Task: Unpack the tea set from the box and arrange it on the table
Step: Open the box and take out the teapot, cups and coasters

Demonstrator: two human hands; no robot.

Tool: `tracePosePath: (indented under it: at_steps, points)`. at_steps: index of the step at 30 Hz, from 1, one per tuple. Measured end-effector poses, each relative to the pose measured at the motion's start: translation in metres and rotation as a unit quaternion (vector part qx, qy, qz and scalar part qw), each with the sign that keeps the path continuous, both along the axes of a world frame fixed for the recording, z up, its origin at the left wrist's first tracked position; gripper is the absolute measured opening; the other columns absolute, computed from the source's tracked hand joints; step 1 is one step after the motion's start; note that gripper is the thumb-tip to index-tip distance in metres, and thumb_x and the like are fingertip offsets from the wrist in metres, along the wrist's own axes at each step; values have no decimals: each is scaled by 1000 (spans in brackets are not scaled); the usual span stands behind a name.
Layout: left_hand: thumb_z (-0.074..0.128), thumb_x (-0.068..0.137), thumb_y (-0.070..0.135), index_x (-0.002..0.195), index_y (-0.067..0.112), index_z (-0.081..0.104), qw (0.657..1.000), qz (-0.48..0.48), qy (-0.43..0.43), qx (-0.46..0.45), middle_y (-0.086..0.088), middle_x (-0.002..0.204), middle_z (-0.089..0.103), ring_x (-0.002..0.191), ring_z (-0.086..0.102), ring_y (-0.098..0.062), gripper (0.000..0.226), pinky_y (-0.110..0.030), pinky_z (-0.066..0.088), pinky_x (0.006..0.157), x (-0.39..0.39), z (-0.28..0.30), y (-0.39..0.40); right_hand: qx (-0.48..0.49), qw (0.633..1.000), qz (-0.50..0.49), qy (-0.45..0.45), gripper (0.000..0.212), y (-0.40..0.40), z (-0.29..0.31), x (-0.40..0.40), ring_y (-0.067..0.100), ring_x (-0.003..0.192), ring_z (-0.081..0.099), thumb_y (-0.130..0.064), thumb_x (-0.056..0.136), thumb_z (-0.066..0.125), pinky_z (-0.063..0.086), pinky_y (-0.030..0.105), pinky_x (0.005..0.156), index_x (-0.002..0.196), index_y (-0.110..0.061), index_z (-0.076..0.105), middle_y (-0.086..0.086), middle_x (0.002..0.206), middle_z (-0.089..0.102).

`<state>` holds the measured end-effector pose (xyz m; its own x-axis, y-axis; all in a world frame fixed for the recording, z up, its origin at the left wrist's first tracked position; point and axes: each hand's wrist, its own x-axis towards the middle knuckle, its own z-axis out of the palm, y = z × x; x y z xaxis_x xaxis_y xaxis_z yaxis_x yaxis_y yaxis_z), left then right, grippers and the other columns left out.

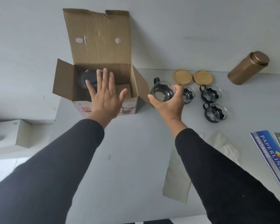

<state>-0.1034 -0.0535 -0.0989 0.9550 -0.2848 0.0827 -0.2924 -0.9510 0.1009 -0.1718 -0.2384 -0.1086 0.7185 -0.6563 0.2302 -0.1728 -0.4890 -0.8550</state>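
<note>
An open cardboard box (102, 50) stands at the table's far left, flaps up. Inside it lies a glass teapot with a black lid (86, 78), partly hidden by my left hand (105, 94), which hovers flat over the opening with fingers spread. My right hand (170, 102) grips a glass cup with a black handle (162, 92), held just right of the box above the table. Three more glass cups in black holders stand on the table: one (188, 94) right behind my fingers, one (211, 93) further right, one (216, 113) nearer me.
Two round wooden lids (183, 76) (202, 77) lie behind the cups. A bronze canister (247, 68) stands at the far right. Printed booklets (271, 159) and pale paper bags (176, 183) lie on the near right. A white box (10, 135) sits left of the table.
</note>
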Motion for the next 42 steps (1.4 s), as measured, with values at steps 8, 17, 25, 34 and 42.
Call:
tracePosePath:
  at_steps: [8, 17, 25, 34, 42]
  points:
    - [2, 91, 64, 153, 14, -2, 998, -13, 28, 48, -3, 160, -8, 146, -17, -21, 79, -55, -10, 115, -16, -13, -23, 10, 995, -32, 91, 77, -63, -39, -56, 19, 92, 58, -43, 52, 87, 51, 35, 86, 110, -13, 45, 3, 104, 59]
    - [3, 89, 69, 153, 18, -1, 999, 13, 32, 34, -1, 161, 1, 147, -11, -20, 82, -58, -10, 113, -16, -24, -28, -24, 988, 11, 150, 81, -122, -60, -84, 16, 97, 46, -37, 58, 87, 38, 20, 84, 120, -7, 45, 6, 118, 45]
    - [4, 87, 72, 153, 19, 0, 998, 44, 41, 24, -3, 161, 5, 148, -9, -22, 84, -61, -9, 110, -23, -23, -33, -29, 983, 54, 174, 83, -142, -67, -79, 19, 107, 50, -39, 59, 86, 39, 21, 88, 125, -7, 46, 7, 122, 49]
    - [5, 87, 72, 153, 22, 0, 997, 54, 45, 29, -3, 161, 4, 148, -9, -22, 83, -60, -8, 111, -22, -23, -34, -14, 974, 92, 205, 88, -150, -63, -74, 20, 125, 43, -36, 67, 82, 31, 19, 97, 138, -11, 37, 7, 137, 42]
    - [1, 89, 67, 153, 17, 5, 998, 40, 39, 26, 0, 161, -1, 147, -14, -19, 82, -56, -10, 113, -26, -9, -25, -177, 976, 106, 62, 61, -127, -32, -60, 29, 117, 46, -31, 83, 64, 38, 27, 95, 130, 2, 45, 18, 125, 48]
